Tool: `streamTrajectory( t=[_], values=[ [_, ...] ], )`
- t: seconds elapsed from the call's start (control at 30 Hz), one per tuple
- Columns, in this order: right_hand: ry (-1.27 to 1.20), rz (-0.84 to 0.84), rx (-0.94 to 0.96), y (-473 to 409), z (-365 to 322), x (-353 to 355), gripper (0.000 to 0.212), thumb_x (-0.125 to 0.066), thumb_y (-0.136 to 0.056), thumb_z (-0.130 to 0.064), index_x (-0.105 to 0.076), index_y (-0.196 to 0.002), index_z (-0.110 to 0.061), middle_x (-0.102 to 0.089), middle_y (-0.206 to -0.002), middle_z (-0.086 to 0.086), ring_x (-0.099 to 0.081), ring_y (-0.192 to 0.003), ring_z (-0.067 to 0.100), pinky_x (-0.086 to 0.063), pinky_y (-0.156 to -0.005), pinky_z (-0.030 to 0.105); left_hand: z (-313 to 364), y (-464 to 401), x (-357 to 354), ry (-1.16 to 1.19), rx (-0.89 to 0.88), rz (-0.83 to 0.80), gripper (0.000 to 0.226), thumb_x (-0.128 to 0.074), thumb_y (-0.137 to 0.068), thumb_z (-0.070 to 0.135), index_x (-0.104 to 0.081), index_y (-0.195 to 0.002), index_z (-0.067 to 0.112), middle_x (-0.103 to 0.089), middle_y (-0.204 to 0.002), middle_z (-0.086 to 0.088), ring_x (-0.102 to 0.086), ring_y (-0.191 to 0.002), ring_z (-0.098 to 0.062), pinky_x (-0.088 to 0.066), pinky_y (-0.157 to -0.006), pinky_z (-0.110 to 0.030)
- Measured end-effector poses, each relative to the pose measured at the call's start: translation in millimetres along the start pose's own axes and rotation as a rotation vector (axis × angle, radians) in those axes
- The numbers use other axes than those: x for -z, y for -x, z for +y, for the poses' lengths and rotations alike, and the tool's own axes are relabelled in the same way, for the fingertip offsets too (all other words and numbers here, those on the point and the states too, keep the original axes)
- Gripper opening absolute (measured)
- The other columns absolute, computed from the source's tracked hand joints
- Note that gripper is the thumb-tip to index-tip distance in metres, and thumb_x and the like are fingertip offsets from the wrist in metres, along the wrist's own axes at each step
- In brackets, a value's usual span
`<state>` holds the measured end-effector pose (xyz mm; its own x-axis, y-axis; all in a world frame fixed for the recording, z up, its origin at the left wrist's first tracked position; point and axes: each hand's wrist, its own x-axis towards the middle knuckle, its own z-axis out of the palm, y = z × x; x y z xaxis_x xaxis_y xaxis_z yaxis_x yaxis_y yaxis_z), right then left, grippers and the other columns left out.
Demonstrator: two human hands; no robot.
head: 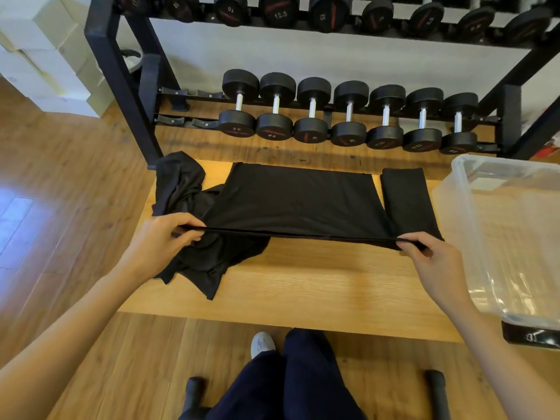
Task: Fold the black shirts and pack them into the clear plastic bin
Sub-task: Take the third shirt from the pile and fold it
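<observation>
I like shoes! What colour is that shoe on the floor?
The shoe looks light grey-white, seen in the head view.

My wooden table (303, 286) stands on wood-plank flooring (60, 183). At 12 o'clock, a black dumbbell rack (121, 80) backs against a white wall (303, 50). At 10 o'clock, pale boxes (45, 50) are stacked.

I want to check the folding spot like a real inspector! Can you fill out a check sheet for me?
Surface: wooden table, on a wood floor.
Job's things: flat shirt lifted by its near edge; crumpled shirt at left; folded shirt at right; bin at right, no shirts seen inside.
Clutter: nothing seen.
Hands: left hand and right hand each pinch the flat shirt's near edge.
Cables: nothing seen.
Surroundings: dumbbell rack behind; boxes far left.
</observation>
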<state>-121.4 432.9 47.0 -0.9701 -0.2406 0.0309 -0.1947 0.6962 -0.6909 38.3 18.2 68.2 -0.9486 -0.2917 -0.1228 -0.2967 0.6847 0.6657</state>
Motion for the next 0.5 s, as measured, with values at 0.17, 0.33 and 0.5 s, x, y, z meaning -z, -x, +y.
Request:
streamTrajectory(
  t=[0.17,0.33,0.5],
  values=[
    [0.041,-0.104,-0.037,23.8,4.1,5.5,0.013,-0.064,-0.091,-0.013,-0.072,-0.101,-0.016,-0.065,-0.090,-0.007,-0.056,-0.082,-0.002,-0.037,-0.069,0.007,-3.4,25.4,-4.1,-0.040,0.059,-0.098,0.021,-0.066,-0.089,0.013,-0.065,-0.093,0.034,-0.070,-0.080,0.014,-0.064,-0.082,0.004,-0.045,-0.066,-0.006],
    [0.038,-0.252,-0.133,47.3,14.3,12.8,0.012,-0.063,-0.091,-0.016,-0.071,-0.100,-0.018,-0.066,-0.093,-0.006,-0.056,-0.087,0.005,-0.039,-0.074,0.014,-2.0,53.2,-5.3,-0.054,0.094,-0.211,0.012,-0.066,-0.090,0.019,-0.068,-0.092,0.030,-0.069,-0.075,0.026,-0.065,-0.078,0.007,-0.044,-0.068,-0.007],
    [0.070,-0.402,-0.167,73.6,17.3,23.5,0.015,-0.065,-0.090,-0.022,-0.065,-0.086,-0.036,-0.065,-0.089,-0.017,-0.057,-0.088,0.007,-0.039,-0.072,0.015,-2.0,77.4,-6.0,0.028,0.157,-0.379,0.005,-0.070,-0.085,0.022,-0.071,-0.088,0.025,-0.072,-0.079,0.017,-0.070,-0.074,-0.003,-0.054,-0.073,-0.020]
  ],
)
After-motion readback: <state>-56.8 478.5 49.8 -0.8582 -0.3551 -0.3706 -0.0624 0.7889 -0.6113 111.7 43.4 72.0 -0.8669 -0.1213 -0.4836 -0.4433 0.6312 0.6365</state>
